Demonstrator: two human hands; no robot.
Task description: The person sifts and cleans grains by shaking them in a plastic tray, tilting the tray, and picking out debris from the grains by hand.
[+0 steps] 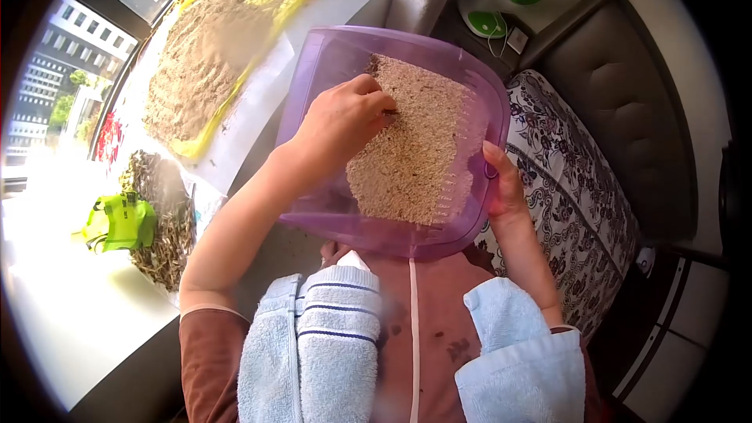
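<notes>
Head view: a tan heap (188, 86) lies on a yellow-edged sheet (258, 47) at left. Next, the left hand's grip (348, 113) is pinched together at the grain (411, 157), which lies in a purple tray (368, 231). The right hand's grip (505, 184) is clamped on the tray's right edge, beside flowered bedding (560, 211)

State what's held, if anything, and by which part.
The right hand grips the purple tray by its right rim; whether the left hand holds anything cannot be told.
</notes>
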